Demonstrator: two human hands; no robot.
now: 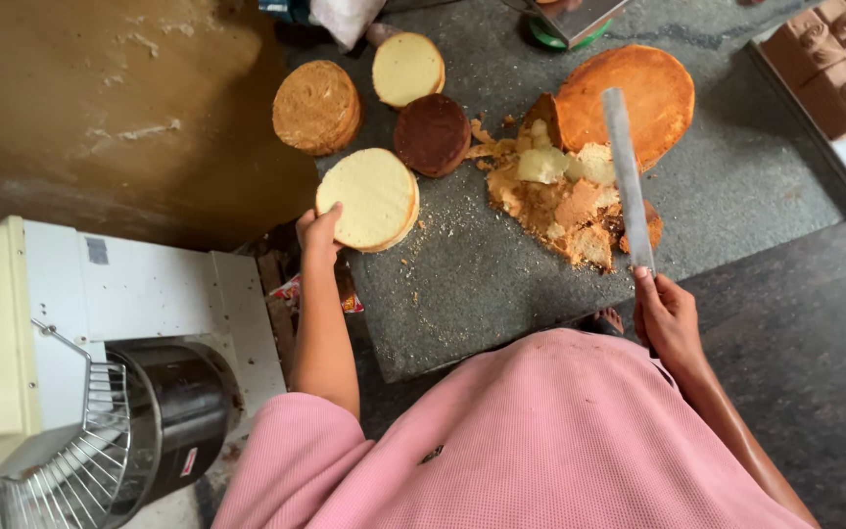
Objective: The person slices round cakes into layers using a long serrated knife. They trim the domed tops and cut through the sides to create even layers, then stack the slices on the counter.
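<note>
Left hand (319, 231): fingers rest on the edge of a pale round sponge cake (370, 198), centre frame.
Right hand (666, 315): closed around the handle of a long flat knife (627, 176).
Scraps (560, 201): crumbly heap under the blade.
Desk (736, 186): grey speckled stone.

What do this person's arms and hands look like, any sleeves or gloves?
Both hands are bare: no gloves, rings, watch or bracelets show on the left hand or the right hand. The forearms are uncovered. A pink knit top with short sleeves ends near the left elbow; the right sleeve's edge is hard to tell.
</note>
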